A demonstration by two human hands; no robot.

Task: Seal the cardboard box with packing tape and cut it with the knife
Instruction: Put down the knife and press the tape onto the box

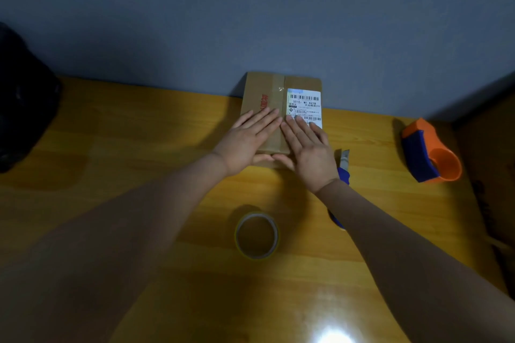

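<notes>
A flat brown cardboard box [264, 86] with a white shipping label and red print lies at the table's far edge against the wall. A strip of clear tape runs down its middle seam. My left hand [248, 139] rests flat on the box's left half, fingers together. My right hand [309, 147] lies flat on the right half, fingertips on the label, and both thumbs hang over the box's near edge. A roll of packing tape [256, 235] lies flat on the table between my forearms. A blue-handled knife [344, 164] lies right of the box, partly hidden under my right wrist and forearm.
The wooden table [139, 147] stands against a grey wall. An orange and blue tape dispenser [429, 150] sits at the right. A black bag [22, 97] sits at the far left. A dark cabinet side stands at the right edge.
</notes>
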